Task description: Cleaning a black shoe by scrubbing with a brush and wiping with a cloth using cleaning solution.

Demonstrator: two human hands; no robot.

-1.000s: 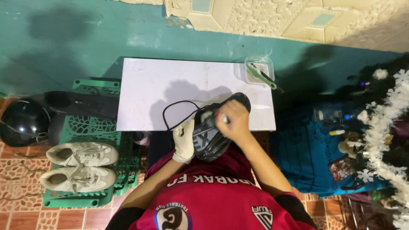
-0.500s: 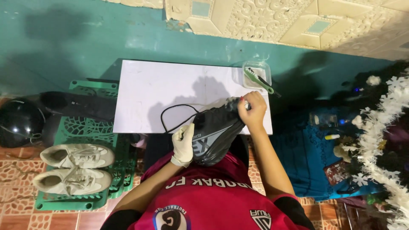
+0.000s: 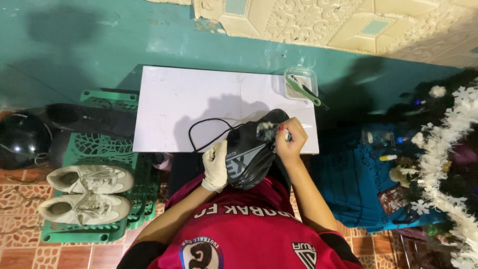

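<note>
The gloved left hand point(image 3: 215, 166) gripped a black shoe point(image 3: 251, 152) at the near edge of the white tabletop point(image 3: 174, 104). The right hand point(image 3: 290, 139) pinched a cloth point(image 3: 267, 131) against it. Farther stood a clear container point(image 3: 301, 83).

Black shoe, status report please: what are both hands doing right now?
Left hand, gloved, grips black shoe. Right hand presses small cloth on it. Loose lace trails across white table.

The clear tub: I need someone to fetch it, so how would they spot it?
Find the white board on the floor. At its far right corner sits the clear tub, a small see-through box with a green-handled brush sticking out of it.
</note>
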